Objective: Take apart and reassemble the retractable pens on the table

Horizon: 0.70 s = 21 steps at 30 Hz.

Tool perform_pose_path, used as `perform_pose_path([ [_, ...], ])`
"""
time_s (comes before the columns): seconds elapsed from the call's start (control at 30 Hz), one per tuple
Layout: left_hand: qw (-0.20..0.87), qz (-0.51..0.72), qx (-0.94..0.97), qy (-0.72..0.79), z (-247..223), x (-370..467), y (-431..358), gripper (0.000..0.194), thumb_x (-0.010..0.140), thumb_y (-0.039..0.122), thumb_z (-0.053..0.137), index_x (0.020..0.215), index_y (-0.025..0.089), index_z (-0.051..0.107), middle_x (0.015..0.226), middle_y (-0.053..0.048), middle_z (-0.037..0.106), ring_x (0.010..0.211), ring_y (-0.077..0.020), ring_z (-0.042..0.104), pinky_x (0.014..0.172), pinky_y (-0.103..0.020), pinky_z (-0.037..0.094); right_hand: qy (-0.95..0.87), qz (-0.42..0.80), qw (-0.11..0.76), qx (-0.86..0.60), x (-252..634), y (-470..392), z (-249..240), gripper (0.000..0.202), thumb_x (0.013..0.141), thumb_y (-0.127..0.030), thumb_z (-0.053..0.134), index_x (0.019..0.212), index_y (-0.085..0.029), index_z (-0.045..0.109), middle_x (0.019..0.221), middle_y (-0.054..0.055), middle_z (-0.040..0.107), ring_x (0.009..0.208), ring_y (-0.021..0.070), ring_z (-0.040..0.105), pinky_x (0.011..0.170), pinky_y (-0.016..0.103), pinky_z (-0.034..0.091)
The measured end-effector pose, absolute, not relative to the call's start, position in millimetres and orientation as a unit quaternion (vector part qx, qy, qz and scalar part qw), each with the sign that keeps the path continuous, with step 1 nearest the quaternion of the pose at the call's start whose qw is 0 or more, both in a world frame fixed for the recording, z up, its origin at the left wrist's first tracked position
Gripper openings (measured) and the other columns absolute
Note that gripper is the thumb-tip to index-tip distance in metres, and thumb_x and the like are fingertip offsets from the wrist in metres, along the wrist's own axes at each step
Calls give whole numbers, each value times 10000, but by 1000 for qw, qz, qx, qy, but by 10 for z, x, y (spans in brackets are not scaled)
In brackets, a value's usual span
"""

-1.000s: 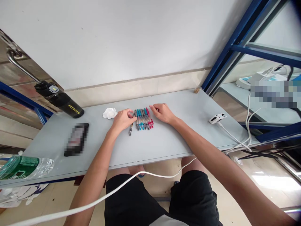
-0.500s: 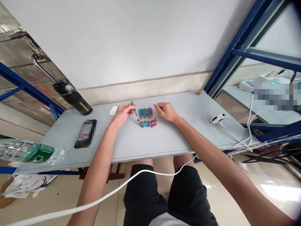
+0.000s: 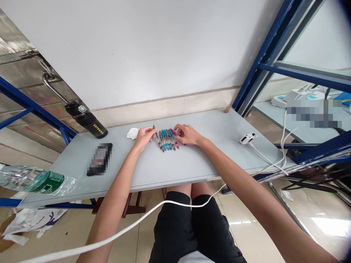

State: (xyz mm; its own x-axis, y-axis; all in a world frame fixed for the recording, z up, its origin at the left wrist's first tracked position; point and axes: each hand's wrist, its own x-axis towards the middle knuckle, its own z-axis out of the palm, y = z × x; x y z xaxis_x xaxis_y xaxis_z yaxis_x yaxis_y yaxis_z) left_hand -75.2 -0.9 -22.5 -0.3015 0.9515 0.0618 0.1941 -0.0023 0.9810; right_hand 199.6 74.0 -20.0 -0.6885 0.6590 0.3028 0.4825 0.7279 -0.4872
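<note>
A row of pens with grey, blue and pink parts lies side by side on the grey table. At the row's left end, my left hand pinches the upper part of a dark grey pen, which slants beside the others. My right hand is at the right end, thumb and forefinger curled around a pink pen whose top tilts leftward. That hand partly covers the pink pens there. A crumpled white tissue sits just left of my left hand.
A black bottle and a blurred dark flat object are on the left, with a clear water bottle nearer. A white device with cables rests on the right. A white cable crosses before me.
My right hand has moved left onto the pink pens, its fingers now at them. The left hand's pen sits closer against the row. The view has shifted slightly.
</note>
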Motion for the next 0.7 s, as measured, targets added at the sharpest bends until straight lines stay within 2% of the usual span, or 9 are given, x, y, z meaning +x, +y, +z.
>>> perform_pose_path([
  [0.1, 324, 510, 491, 628, -248, -725, 4, 405, 757, 528, 889, 907, 163, 797, 680, -11, 672, 581, -130, 525, 580, -281, 386, -894, 180, 222, -345, 2011, 734, -171, 348, 882, -258, 647, 1225, -205, 657, 813, 1, 714, 799, 221, 609, 793, 325, 400],
  [0.23, 288, 489, 523, 635, -294, -707, 28, 387, 783, 527, 871, 903, 164, 812, 808, -52, 758, 710, -175, 621, 676, -291, 461, -881, 170, 205, -392, 2061, 802, -165, 388, 901, -282, 662, 1282, -207, 652, 864, 20, 753, 770, 224, 620, 723, 326, 363],
  [0.43, 243, 449, 588, 628, -339, -667, -1, 344, 864, 499, 814, 982, 177, 831, 864, -63, 774, 801, -208, 680, 741, -301, 493, -854, 143, 181, -467, 2204, 930, -137, 431, 919, -336, 676, 1329, -203, 653, 1007, 76, 803, 878, 267, 661, 700, 339, 339],
  [0.57, 218, 432, 601, 637, -319, -631, -32, 343, 883, 493, 795, 1018, 179, 826, 861, -69, 780, 777, -217, 696, 754, -326, 515, -869, 140, 156, -449, 2226, 933, -121, 404, 940, -330, 641, 1326, -210, 666, 947, 58, 797, 860, 264, 662, 696, 350, 348],
  [0.7, 213, 442, 602, 630, -322, -636, -34, 358, 879, 486, 799, 1063, 181, 827, 878, -72, 787, 796, -224, 709, 776, -337, 535, -879, 128, 145, -436, 2232, 930, -115, 519, 923, -282, 616, 1436, -196, 616, 898, 46, 797, 895, 277, 668, 720, 356, 371],
])
